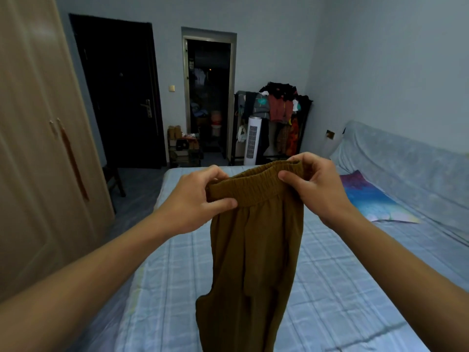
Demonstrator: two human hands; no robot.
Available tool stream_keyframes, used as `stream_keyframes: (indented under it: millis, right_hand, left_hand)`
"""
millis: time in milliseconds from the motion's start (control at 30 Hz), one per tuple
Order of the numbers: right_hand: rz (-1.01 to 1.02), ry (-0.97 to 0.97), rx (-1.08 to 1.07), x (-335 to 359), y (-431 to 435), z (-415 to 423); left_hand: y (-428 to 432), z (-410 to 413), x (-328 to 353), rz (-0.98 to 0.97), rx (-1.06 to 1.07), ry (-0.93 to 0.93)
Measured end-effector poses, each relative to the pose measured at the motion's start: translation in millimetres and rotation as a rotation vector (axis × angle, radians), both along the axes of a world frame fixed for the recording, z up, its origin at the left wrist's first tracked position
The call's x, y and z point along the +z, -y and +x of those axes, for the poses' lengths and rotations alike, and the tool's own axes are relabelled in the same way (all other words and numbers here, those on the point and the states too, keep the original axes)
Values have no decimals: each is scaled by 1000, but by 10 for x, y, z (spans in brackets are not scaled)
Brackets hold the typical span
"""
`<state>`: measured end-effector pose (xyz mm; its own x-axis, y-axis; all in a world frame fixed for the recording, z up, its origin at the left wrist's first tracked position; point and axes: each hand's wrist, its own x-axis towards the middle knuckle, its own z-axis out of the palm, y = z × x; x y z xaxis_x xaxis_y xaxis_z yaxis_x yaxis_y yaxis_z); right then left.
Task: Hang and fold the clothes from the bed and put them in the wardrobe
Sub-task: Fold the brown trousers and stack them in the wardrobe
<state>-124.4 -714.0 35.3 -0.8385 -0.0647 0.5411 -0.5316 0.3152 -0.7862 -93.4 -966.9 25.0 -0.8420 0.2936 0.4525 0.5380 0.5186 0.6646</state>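
Note:
A pair of brown trousers [251, 262] with an elastic waistband hangs in front of me over the bed [330, 288]. My left hand [195, 199] pinches the left end of the waistband. At the right end, my right hand [312, 184] grips the same band. The legs drop straight down and run out of the frame at the bottom. The beige wardrobe [38, 148] stands at the left with its doors closed.
A colourful pillow [370, 196] lies on the right side of the bed under a blue covered headboard [411, 163]. At the far wall stand a loaded clothes rack [279, 115], a white tower fan [251, 141], a dark door [119, 97] and an open doorway [209, 97].

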Motion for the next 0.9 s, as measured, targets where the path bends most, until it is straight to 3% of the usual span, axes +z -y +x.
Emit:
stream_keyframes:
  millis: [267, 367, 467, 667, 900]
  right_hand:
    - [-45, 30, 206, 25, -426, -79]
    - [28, 36, 287, 91, -614, -202]
    - [103, -20, 296, 256, -780, -372]
    - [34, -223, 271, 830, -984, -714]
    - [-11, -270, 290, 866, -1171, -968]
  left_hand:
    - [-255, -155, 154, -116, 91, -140]
    - [-408, -227, 343, -153, 125, -213]
    - [-570, -312, 605, -201, 146, -282]
    - [-901, -462, 1240, -251, 290, -522]
    - [-1117, -561, 1296, -235, 370, -523]
